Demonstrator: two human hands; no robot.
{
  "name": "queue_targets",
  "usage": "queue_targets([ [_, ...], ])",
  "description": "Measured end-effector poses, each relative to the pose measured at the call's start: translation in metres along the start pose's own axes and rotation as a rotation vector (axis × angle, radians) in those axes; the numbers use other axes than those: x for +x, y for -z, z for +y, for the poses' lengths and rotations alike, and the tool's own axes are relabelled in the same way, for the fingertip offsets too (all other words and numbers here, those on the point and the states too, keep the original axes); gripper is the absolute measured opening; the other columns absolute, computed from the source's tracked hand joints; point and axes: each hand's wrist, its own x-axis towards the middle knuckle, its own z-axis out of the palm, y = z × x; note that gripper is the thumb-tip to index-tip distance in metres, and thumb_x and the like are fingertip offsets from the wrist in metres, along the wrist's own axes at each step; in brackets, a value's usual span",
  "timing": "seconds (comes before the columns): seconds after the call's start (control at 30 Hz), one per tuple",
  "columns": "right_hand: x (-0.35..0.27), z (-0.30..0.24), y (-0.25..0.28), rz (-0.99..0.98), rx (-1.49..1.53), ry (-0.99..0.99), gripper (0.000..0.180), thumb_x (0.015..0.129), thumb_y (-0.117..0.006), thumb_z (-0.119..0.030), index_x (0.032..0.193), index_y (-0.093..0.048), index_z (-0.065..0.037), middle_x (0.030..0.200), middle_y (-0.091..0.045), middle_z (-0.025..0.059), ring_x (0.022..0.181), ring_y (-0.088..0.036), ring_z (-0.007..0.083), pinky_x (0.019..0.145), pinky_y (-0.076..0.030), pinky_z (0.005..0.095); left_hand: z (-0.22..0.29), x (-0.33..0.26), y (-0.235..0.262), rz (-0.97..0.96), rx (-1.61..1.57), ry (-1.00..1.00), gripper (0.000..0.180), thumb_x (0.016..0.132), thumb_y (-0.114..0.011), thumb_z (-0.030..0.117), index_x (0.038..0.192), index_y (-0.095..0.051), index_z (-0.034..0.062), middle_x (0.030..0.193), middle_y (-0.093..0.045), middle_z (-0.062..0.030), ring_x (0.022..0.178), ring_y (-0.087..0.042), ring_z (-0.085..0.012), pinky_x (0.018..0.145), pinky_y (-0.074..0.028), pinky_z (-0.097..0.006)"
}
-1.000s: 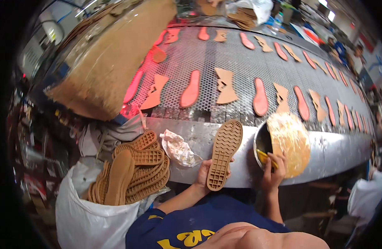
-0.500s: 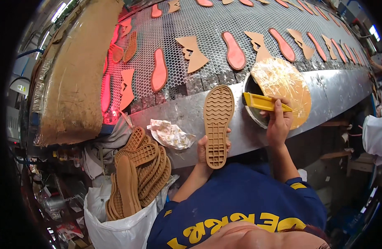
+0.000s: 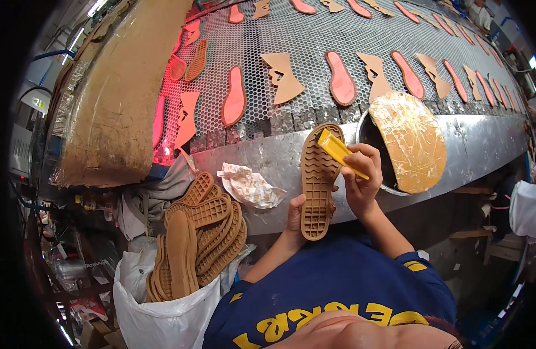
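Upright in my left hand (image 3: 297,213) is a tan shoe sole (image 3: 316,200), its gridded, wavy-ribbed face toward me. The fingers wrap its lower half from both edges. My right hand (image 3: 364,180) pinches a yellow plastic scraper (image 3: 338,150), whose far end lies over the upper ribbed part of the sole; whether it touches cannot be made out. Just right of that hand is a round pot (image 3: 367,131), partly covered by a tan, smeared board (image 3: 410,142). Its contents are mostly hidden in shadow.
A mesh conveyor (image 3: 250,41) carries pink-topped insoles (image 3: 341,78) and tan cut pieces (image 3: 282,78). Along its near side runs a metal ledge (image 3: 471,136) with a crumpled wipe (image 3: 250,186). More soles (image 3: 183,250) fill a white sack (image 3: 163,317) at left. Worn cardboard (image 3: 114,99) covers the conveyor's left end.
My right hand has brought the scraper left and down, from beside the pot to over the sole. The sole has shifted slightly right in my left hand. The whole view has also shifted a little.
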Motion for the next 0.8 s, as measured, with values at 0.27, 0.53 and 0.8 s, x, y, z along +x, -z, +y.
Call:
queue_targets([
  [0.27, 0.000, 0.000, 0.002, -0.052, -0.036, 0.032, 0.024, 0.081, -0.071, -0.019, 0.094, -0.060, -0.003, 0.104, -0.056, 0.0159, 0.087, -0.059, 0.0261, 0.072, -0.049, 0.0336, -0.003, -0.002, 0.009, -0.039, -0.014, 0.040, 0.076, 0.078, -0.056, 0.051, 0.131, -0.041, -0.0008, 0.121, -0.054, -0.0129, 0.084, -0.063, -0.0191, 0.067, -0.054, -0.029],
  [0.53, 0.001, -0.006, 0.010, -0.214, 0.085, 0.061, 0.016, 0.082, -0.067, -0.009, 0.093, -0.058, -0.001, 0.107, -0.055, 0.0169, 0.089, -0.060, 0.0267, 0.076, -0.050, 0.0320, -0.003, -0.003, 0.005, -0.031, -0.001, 0.038, 0.072, 0.080, -0.054, 0.053, 0.128, -0.043, -0.0004, 0.111, -0.058, -0.0114, 0.081, -0.063, -0.0193, 0.065, -0.054, -0.028],
  [0.8, -0.012, -0.019, 0.022, -0.383, 0.217, -0.042, 0.014, 0.083, -0.065, -0.007, 0.093, -0.058, 0.000, 0.106, -0.055, 0.0170, 0.092, -0.060, 0.0260, 0.078, -0.049, 0.0315, -0.003, -0.003, 0.005, 0.126, -0.045, 0.018, 0.064, 0.085, -0.049, 0.055, 0.124, -0.048, 0.0042, 0.099, -0.061, -0.0104, 0.080, -0.063, -0.0201, 0.066, -0.054, -0.030],
])
